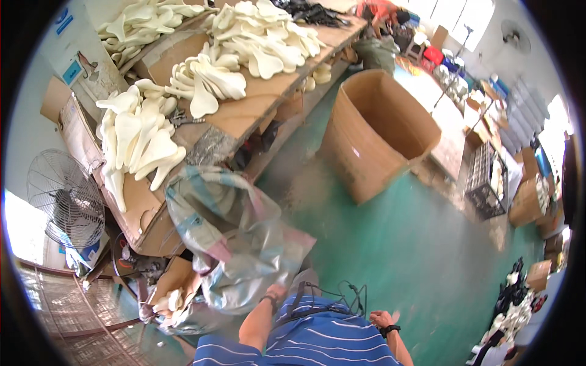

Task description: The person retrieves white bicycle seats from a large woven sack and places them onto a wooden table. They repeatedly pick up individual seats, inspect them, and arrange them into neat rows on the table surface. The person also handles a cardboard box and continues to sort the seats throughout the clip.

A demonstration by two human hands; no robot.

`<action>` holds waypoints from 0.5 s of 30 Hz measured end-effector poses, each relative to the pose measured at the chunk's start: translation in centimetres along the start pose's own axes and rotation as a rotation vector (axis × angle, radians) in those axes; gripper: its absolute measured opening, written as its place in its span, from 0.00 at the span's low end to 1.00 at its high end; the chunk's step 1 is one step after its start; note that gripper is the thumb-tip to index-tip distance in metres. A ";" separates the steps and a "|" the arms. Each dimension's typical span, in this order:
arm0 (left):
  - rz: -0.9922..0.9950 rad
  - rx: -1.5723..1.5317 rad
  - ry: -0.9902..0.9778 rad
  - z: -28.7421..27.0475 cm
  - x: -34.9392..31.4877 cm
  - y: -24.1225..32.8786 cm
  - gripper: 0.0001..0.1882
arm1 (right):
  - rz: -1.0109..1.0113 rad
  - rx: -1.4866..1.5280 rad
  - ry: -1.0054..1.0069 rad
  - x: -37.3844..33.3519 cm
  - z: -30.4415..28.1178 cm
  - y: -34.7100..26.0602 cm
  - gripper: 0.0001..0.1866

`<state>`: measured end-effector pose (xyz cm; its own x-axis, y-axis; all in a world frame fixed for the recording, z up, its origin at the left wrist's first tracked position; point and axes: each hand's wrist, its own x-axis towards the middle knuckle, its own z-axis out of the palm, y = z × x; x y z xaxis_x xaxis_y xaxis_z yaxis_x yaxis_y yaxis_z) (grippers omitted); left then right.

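Down near my waist, my left hand (278,291) is beside the lower edge of a big crumpled plastic sack (235,235), silvery with blue and pink patches; I cannot tell whether my fingers grip it or merely rest close to it; the sack hangs in loose folds by the near corner of the cardboard-topped surface (235,117) and spreads down toward my legs. My right hand (381,318) is out to my right, well apart from the sack, its fingers loosely curled; whether anything lies in them I cannot make out; a dark watch (389,330) sits on that wrist, and thin black cables (356,296) loop between my two hands, in front of my blue striped shirt (323,341).

On the surface, smooth cream-coloured pieces (137,131) lie heaped at the near end, with larger piles (262,39) farther along; more loose pieces (174,302) lie low, just left of the sack, next to a bent cardboard flap (174,274). Ahead of me a tall open cardboard box (360,149) stands on the green floor (378,244); a round wire-caged fan (66,210) is at far left, and a grey slatted crate (486,183) is off to the right.
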<state>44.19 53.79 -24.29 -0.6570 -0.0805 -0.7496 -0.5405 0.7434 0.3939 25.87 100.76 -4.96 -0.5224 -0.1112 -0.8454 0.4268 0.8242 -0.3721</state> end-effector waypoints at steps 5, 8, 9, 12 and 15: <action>0.005 0.177 0.030 -8.2 5.3 1.7 0.16 | -0.109 0.025 0.123 7.6 -7.2 -9.8 0.23; -0.010 0.187 0.172 -15.1 9.1 2.7 0.12 | -0.225 -0.045 0.177 11.7 -9.9 -14.4 0.24; -0.045 0.124 0.194 -16.4 11.0 0.6 0.14 | -0.255 -0.119 0.127 12.9 -10.0 -16.9 0.25; -0.201 -0.736 0.398 -21.3 14.4 0.9 0.16 | -0.314 -0.319 0.070 16.8 -12.9 -22.9 0.25; -0.375 -1.164 0.431 -27.6 14.4 5.4 0.17 | -0.420 -0.440 0.114 20.8 -15.3 -26.9 0.24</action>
<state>17.31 38.26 -18.28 -0.3647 -0.5247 -0.7692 -0.7209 -0.3637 0.5899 -7.75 84.79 -6.69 -0.6660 -0.4358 -0.6053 -0.1641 0.8773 -0.4511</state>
